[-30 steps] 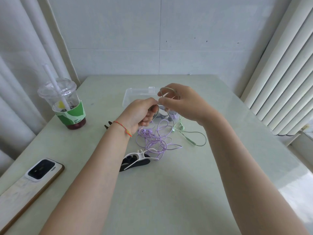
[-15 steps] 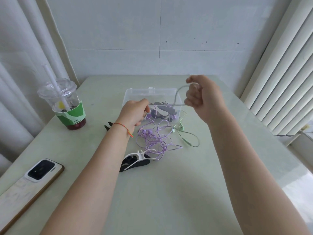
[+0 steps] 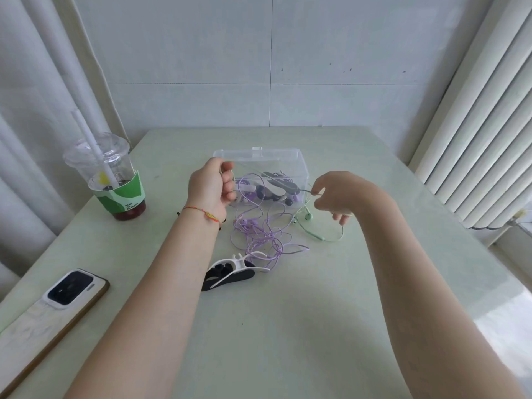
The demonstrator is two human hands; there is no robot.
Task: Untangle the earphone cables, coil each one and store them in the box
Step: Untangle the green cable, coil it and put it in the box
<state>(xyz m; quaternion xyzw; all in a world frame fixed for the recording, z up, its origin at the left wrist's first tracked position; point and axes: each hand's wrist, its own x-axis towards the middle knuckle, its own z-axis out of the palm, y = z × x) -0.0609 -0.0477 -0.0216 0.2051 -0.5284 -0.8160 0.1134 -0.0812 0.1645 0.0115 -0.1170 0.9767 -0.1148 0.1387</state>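
Note:
A pale green earphone cable runs taut from my left hand to my right hand, then loops down onto the table with a green earbud by the box. My left hand grips one end in a fist in front of the clear plastic box. My right hand pinches the cable to the right of the box. A tangled purple earphone cable lies on the table between my arms. Several cable winders lie inside the box.
A white cable winder lies over a black one near the purple tangle. An iced drink cup with straw stands at the left. A phone on a board lies at the front left edge. Curtains hang on both sides.
My right hand has come down from above the box to its right side, pulling the green cable outward. My left hand rose slightly toward the box's left end.

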